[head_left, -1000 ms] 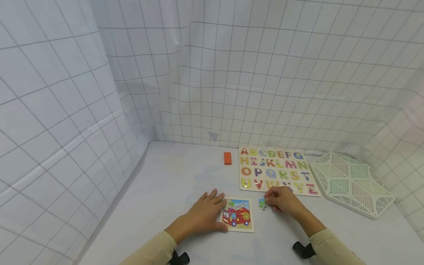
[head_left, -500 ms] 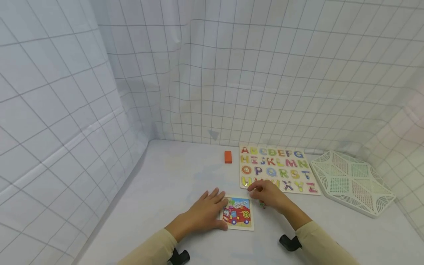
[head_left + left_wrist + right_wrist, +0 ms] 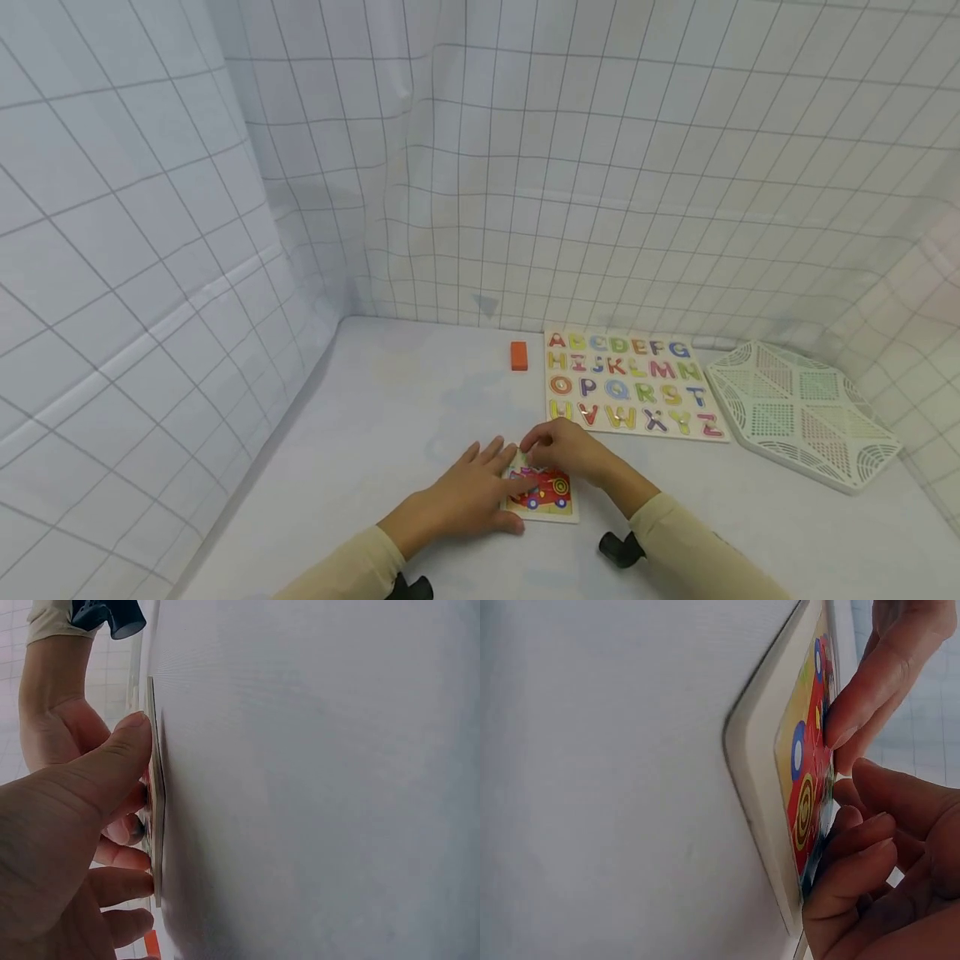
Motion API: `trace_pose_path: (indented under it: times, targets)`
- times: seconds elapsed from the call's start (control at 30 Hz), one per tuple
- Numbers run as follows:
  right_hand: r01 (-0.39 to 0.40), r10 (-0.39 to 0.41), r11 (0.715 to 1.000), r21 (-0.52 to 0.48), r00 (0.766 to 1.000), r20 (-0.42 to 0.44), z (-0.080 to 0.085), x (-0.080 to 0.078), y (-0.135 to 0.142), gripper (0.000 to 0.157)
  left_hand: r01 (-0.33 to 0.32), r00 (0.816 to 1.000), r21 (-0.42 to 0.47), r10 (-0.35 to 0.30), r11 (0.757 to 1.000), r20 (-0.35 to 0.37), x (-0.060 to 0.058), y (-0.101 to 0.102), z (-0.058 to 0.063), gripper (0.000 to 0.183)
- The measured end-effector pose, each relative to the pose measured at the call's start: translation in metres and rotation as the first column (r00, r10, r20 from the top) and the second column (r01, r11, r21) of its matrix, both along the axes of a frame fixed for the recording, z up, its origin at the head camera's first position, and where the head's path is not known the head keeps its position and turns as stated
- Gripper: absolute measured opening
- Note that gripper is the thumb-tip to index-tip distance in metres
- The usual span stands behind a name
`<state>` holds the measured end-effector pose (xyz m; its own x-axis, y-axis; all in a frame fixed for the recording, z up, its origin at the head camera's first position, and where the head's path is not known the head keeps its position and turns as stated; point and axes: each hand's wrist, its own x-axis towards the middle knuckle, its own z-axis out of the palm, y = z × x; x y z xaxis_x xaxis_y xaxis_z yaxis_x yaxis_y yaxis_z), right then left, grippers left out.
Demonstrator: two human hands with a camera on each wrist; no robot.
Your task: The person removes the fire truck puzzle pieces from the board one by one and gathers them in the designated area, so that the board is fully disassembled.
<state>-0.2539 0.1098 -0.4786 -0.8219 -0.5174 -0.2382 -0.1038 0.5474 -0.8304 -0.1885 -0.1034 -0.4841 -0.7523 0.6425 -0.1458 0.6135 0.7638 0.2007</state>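
Note:
A square fire-truck jigsaw puzzle (image 3: 547,497) lies flat in front of me. Its pale wooden frame (image 3: 751,742) shows in the right wrist view. Over its left side my left hand (image 3: 467,497) is spread, index finger reaching across the picture and thumb at the near edge (image 3: 133,731). My right hand (image 3: 573,454) comes in from the right over the top of the picture, thumb and fingers curled together in a pinch on a small puzzle piece. Those fingers mostly hide the piece. In the right wrist view, both hands' fingertips meet close at the picture's surface.
Behind the puzzle stands an orange block (image 3: 519,356). To its right lies an alphabet board (image 3: 637,375) with coloured letters, and beyond that a white perforated panel (image 3: 798,417). A gridded white curtain (image 3: 480,208) closes off the back and sides.
My right hand has travelled left from beside the puzzle to over its top part. My left index finger has extended further across the picture; the rest of that hand stays about where it was.

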Motion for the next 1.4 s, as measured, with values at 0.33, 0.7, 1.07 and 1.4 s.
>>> trace_pose_path:
  times: [0.33,0.7,1.07,1.4]
  targets:
    - [-0.039,0.046,0.996,0.086,0.996,-0.076,0.001,0.002,-0.007,0.01,-0.016,0.999,0.002,0.016,1.0,0.028,0.001,-0.002,-0.001,0.063]
    - [-0.054,0.066,0.991,0.119,0.993,-0.098,0.0,0.003,-0.01,0.007,-0.018,0.999,0.008,0.018,1.0,0.029,0.002,-0.001,-0.002,0.062]
    - [-0.022,0.037,0.992,0.121,0.991,-0.127,-0.001,0.004,-0.013,0.008,-0.033,0.999,-0.004,0.033,0.999,0.04,0.003,-0.001,0.002,0.061]
    - [-0.008,0.016,0.996,0.085,0.995,-0.103,-0.004,0.0,-0.012,0.011,-0.026,0.998,-0.001,0.026,1.0,0.051,0.005,-0.002,0.006,0.06]
